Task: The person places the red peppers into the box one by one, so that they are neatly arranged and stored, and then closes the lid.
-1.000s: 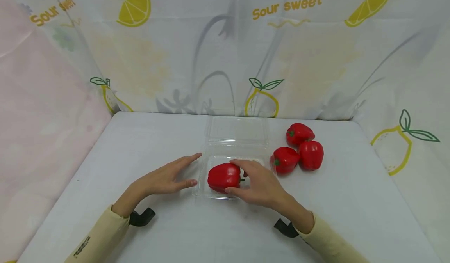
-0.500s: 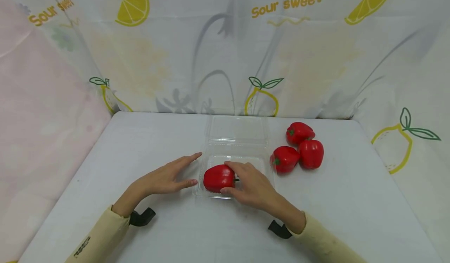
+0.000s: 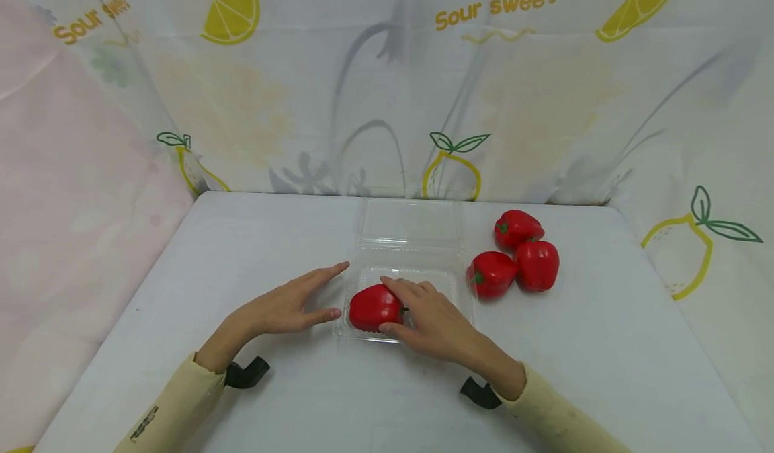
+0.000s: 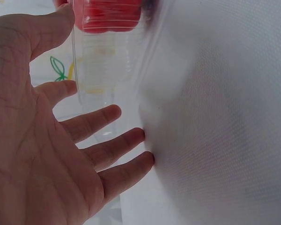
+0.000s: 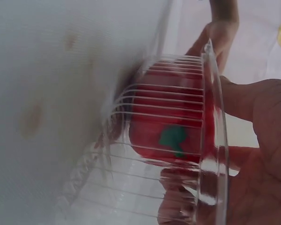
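A red bell pepper with a green stem lies on its side in the left front part of a clear hinged plastic box. My right hand holds the pepper from its stem end, thumb at the near side and fingers at the far side. Through the ribbed box wall, the right wrist view shows the pepper's green stem. Beside the box's left edge is my left hand, its fingers spread and nothing in them. In the left wrist view, its thumb and fingertips are close to the box rim; contact is hard to tell.
The box's transparent lid lies folded back toward the rear of the white table. Several more items stand right of the box: three red bell peppers, one in front, one at the back, one rightmost. A printed cloth hangs behind.
My right hand has shifted the bell pepper slightly left within the box, mostly in the first half second. My left hand has stayed in place.
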The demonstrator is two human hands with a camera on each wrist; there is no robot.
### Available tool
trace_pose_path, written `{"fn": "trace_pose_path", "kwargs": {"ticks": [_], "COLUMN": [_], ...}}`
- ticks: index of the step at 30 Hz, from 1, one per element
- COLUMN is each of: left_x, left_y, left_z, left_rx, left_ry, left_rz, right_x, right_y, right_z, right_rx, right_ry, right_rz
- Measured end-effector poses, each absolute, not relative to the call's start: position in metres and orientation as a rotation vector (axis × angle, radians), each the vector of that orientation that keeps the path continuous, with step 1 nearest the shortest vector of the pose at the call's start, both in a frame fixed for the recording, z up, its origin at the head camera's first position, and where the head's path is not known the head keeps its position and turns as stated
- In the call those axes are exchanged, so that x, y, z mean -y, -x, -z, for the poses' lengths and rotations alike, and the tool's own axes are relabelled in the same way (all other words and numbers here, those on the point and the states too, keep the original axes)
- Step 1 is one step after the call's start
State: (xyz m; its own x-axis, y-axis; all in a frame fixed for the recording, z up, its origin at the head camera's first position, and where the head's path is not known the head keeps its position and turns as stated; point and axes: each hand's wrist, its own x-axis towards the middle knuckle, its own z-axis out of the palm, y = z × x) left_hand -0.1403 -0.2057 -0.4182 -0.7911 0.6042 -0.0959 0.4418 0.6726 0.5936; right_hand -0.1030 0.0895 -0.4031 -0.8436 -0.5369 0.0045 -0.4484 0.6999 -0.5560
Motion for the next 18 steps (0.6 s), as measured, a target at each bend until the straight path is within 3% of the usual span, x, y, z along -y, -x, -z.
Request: {"fn": "trace_pose_path", "kwargs": {"ticks": [18], "left_x": [0.205], "left_y": [0.141], "left_z": [0.417], "left_rx": [-2.590], "left_ry": [-0.814], "left_rz": [-0.813], "right_x": [-0.121], "right_y": [0.103], "right_z": [0.385], "right_rx": [-2.755], "right_ry": [0.750], "right_rz": [0.952]}}
